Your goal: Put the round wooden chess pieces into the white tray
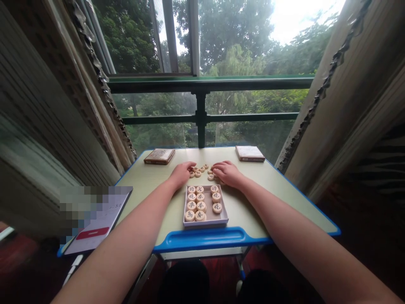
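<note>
My left hand rests on the table at the left edge of a loose group of round wooden Chinese chess pieces. Its fingers reach out toward them and seem to touch the nearest ones. On the other side, my right hand lies palm down with fingers apart, partly covering more pieces. Just in front of both hands is a shallow white box. Two columns of chess pieces fill its left side, and a shorter column stands on the right. Black characters mark their faces.
The pale table has a blue rim with a pen groove at the front. Two flat boxes, one left and one right, lie at the back. A tablet-like device with a white cable overhangs the left edge. Curtains flank the window.
</note>
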`<state>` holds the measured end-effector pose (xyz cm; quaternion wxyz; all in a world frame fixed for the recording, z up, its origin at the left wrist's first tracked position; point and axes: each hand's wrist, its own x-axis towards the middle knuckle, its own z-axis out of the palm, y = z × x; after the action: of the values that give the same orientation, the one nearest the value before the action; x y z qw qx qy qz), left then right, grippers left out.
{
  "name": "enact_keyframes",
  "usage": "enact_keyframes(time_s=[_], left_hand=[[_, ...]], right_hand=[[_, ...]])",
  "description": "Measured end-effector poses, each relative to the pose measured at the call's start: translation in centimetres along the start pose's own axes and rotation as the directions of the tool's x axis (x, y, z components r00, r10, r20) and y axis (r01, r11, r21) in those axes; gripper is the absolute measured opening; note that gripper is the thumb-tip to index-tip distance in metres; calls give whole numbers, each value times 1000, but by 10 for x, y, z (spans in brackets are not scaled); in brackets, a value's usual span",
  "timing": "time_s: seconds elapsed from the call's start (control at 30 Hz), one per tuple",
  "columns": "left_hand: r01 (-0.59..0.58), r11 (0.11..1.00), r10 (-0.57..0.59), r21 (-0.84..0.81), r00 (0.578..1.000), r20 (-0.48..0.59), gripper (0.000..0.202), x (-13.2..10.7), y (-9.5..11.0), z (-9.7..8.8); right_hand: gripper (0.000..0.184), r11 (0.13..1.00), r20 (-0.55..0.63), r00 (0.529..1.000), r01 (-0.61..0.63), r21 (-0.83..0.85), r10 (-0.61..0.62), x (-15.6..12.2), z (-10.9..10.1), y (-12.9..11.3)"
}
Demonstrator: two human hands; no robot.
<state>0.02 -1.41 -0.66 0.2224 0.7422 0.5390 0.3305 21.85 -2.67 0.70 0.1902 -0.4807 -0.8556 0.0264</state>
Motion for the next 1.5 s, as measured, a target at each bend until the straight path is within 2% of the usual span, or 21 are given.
enact_keyframes(time_s=[0.17, 0.27, 0.47, 0.6, 0.7, 0.83, 0.93, 1.0, 1.07, 1.23, 1.5], left_hand=[[-122, 993, 121, 6, 989, 82, 36, 4, 4, 5], [-125, 992, 124, 0, 985, 116, 37, 5, 5, 6], [-131, 991, 127, 36, 988, 84, 37, 2, 10, 5], [-152, 986, 150, 67, 988, 38, 36, 1, 14, 5], [-138, 988, 137, 73, 990, 11, 34, 1, 13, 3], [-118, 993, 119, 22, 992, -43, 32, -4, 21, -3], [-72, 981, 68, -179, 997, -30, 41, -11, 37, -8], [-89, 943, 106, -319, 994, 35, 42, -16, 49, -11], [-90, 919, 118, -384, 992, 49, 39, -21, 58, -13], [-66, 840, 122, -538, 990, 69, 38, -26, 65, -14], [13, 801, 78, -599, 989, 126, 36, -23, 61, -14]], right_hand=[[33, 995, -74, 993, -92, -39, 89, 1, -1, 8], [31, 989, -48, 989, -144, -17, 143, 2, -1, 14], [31, 959, -58, 959, -272, 75, 277, 4, -2, 11], [30, 952, -45, 952, -301, 56, 303, 5, 0, 9], [27, 964, -91, 960, -261, 52, 264, 4, 1, 10], [27, 987, -228, 963, -123, 108, 145, 2, -5, 4], [23, 984, -307, 951, 19, 176, 37, -1, -12, -9], [20, 973, -341, 939, 110, 203, -35, -4, -16, -18], [21, 962, -374, 924, 165, 220, -73, -7, -17, -26], [27, 941, -437, 898, 188, 280, -49, -11, -17, -35], [25, 928, -392, 912, 246, 279, -124, -13, -19, -36]])
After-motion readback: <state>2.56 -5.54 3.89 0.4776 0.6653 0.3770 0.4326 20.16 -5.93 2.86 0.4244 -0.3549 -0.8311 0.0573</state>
